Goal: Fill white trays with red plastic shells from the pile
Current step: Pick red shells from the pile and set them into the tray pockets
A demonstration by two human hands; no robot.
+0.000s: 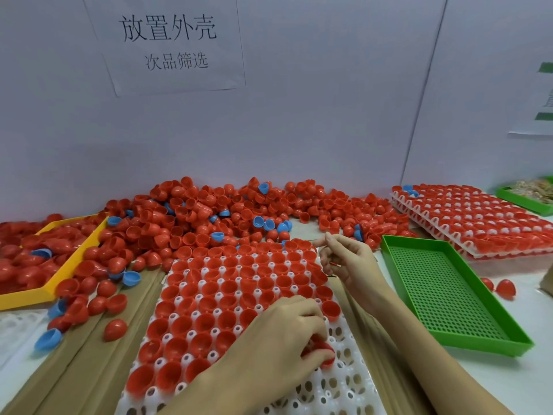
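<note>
A white tray [348,381] lies in front of me, most of its cups holding red shells [227,295]; the near right cups stand bare. My left hand [281,333] rests over the tray's right side, fingers curled round a red shell [324,353]. My right hand [348,262] hovers at the tray's far right corner with fingers loosely curled and the index finger stretched out; no shell shows in it. A large pile of red shells [209,217], with a few blue ones mixed in, spreads along the wall behind the tray.
A green perforated tray [449,295] lies at the right. Stacked filled white trays [478,223] sit at the far right. A yellow tray [59,265] of red shells is at the left. Loose shells [115,329] lie on brown cardboard.
</note>
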